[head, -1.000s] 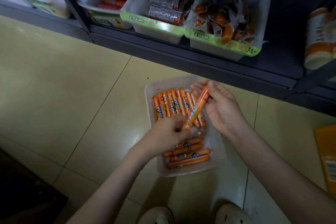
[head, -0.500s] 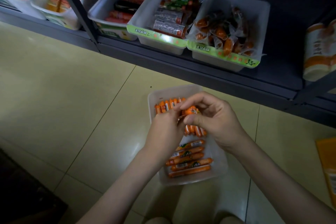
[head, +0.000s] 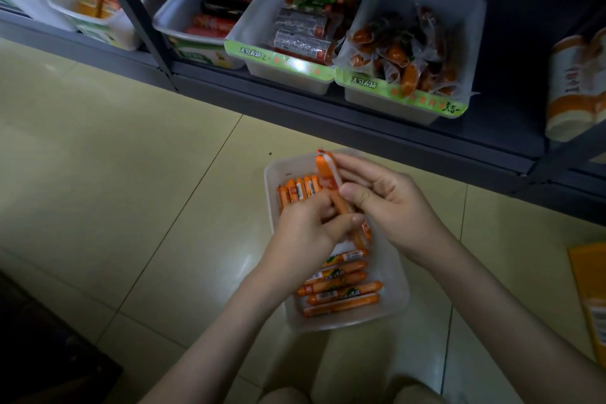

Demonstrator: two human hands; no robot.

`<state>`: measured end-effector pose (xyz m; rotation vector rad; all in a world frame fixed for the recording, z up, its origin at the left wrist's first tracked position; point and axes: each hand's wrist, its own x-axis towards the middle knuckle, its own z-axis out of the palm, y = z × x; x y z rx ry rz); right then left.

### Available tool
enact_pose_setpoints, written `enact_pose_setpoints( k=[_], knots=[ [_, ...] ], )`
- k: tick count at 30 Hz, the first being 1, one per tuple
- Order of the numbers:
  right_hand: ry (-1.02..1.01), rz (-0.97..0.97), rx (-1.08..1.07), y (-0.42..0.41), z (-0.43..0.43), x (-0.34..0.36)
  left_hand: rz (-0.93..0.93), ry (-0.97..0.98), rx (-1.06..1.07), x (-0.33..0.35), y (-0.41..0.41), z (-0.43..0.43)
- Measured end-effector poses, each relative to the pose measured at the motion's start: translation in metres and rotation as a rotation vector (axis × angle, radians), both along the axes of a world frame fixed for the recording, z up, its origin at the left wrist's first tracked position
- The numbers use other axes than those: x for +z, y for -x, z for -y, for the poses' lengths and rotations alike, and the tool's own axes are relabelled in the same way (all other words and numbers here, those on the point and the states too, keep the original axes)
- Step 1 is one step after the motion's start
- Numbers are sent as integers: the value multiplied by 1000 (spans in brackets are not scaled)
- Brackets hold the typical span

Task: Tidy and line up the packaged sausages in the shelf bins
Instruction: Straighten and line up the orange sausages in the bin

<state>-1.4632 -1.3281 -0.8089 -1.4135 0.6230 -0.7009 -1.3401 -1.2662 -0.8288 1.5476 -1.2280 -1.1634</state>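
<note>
1. A clear bin (head: 392, 275) is sitting on the tiled floor (head: 131, 174) in front of the shelf (head: 360, 131), holding orange packaged sausages in two groups.
2. The far row (head: 296, 190) is lying with long axes pointing toward the shelf; five ends are showing, and the rest are hiding behind the hands.
3. The near stack (head: 341, 289) is lying crosswise, left to right; at least five are showing.
4. One held sausage (head: 326, 174) is hovering above the far row, its long axis running from the person toward the shelf and its clipped tip pointing at the shelf.
5. The left hand (head: 305, 233) is gripping its near end, fingers clamped round it; the right hand (head: 393, 207) is pinching its upper part between thumb and fingers.
6. Three shelf bins are standing side by side: the left bin (head: 187, 0) is holding red and dark packs (head: 216, 15), the middle bin (head: 285, 80) silvery and green packs (head: 305, 29), and the right bin (head: 475, 43) a loose heap of wrapped orange sausages (head: 403, 56).
</note>
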Motion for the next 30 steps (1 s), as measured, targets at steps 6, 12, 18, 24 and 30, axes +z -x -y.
enact_pose_setpoints(
  k=[6,12,18,24,30],
  knots=[
    [-56,-154,161,11,2,-3,-755,-177,194,12,-3,2],
    [73,-101,202,18,3,-3,-1161,-266,350,19,-10,7],
    [356,-135,-46,10,-5,-8,-1449,-443,377,18,-2,8],
    [356,-191,-185,12,-4,-11,-513,-406,193,0,11,0],
    [218,-148,-150,2,-7,-17,429,45,5,-26,8,-4]
  ],
)
